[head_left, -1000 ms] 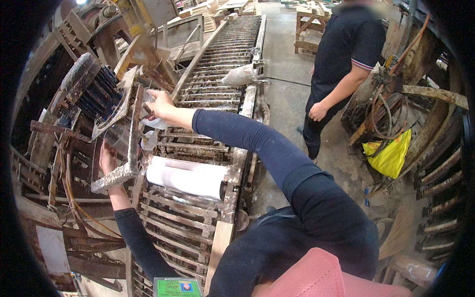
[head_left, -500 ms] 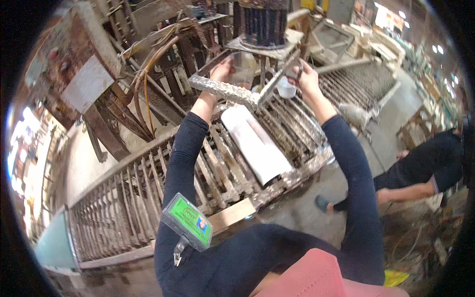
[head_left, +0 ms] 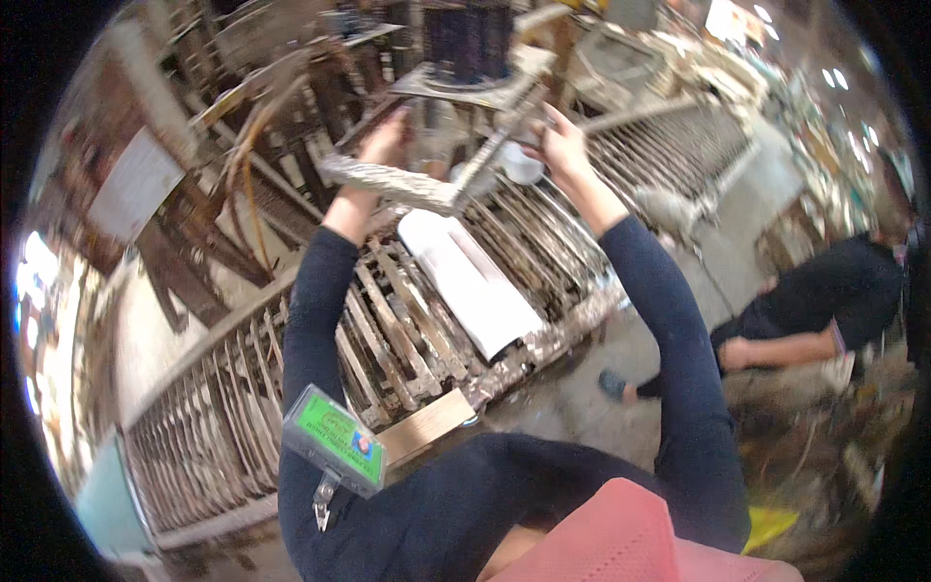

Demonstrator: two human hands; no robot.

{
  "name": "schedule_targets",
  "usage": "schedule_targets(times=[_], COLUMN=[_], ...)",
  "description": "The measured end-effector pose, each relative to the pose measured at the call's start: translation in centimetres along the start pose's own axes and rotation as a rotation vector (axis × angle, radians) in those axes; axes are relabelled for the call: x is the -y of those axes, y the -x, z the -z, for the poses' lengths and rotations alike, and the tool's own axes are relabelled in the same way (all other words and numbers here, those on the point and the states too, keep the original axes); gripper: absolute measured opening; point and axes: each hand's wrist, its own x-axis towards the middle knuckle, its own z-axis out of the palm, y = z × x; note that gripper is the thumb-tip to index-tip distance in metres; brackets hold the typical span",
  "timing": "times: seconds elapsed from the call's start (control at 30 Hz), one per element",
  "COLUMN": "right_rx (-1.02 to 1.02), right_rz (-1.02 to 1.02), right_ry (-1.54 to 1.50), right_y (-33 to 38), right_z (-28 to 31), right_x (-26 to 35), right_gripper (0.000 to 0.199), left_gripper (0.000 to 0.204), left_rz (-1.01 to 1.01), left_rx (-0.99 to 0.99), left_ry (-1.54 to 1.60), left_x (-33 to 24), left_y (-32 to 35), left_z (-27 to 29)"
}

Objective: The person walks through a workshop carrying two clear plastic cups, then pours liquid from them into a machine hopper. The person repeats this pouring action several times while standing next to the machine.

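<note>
Since half a second ago almost nothing has shifted: both arms stay raised, the frame [head_left: 427, 184] sits at the same height, the view only tilts slightly. Frame is a crusted grey metal piece with an angled bar, held up above the roller conveyor [head_left: 388, 339]. Left hand [head_left: 383, 145] is clamped on the frame's left end, fingers wrapped over the top edge. Right hand [head_left: 558, 145] is closed on the frame's right bar, knuckles toward the camera. A dark cylinder [head_left: 470, 44] stands on a flat plate just behind the frame, beyond the hands.

Below the frame, a white sheet [head_left: 470, 281] lies on the conveyor slats, slanting down to the right. A small white cup [head_left: 519, 170] shows just under the frame's right bar, beside the right wrist. Wooden block [head_left: 427, 427] lies at the conveyor's near edge, well below the sheet. Green badge [head_left: 335, 441] with a clip hangs on the person's dark top, near the block.

Second conveyor [head_left: 669, 155] runs off right of the frame. Another person in dark clothes [head_left: 815, 310] bends over on the floor far right of the conveyor. Yellow bag [head_left: 771, 524] is at the lower right, blurred.
</note>
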Motion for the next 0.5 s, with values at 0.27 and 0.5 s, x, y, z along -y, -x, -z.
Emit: schedule_targets(times=[0.27, 0.5], right_rx=[-0.054, -0.143], right_rz=[0.055, 0.007], right_ry=[-0.034, 0.041], right_y=[-0.1, 0.0], right_z=[0.6, 0.6], right_x=[-0.6, 0.0], right_gripper=[0.047, 0.052], left_gripper=[0.05, 0.041], left_rz=[0.05, 0.074], left_rx=[0.028, -0.023], left_ry=[-0.075, -0.136], left_x=[0.5, -0.1], left_y=[-2.0, -1.1], left_z=[0.6, -0.5])
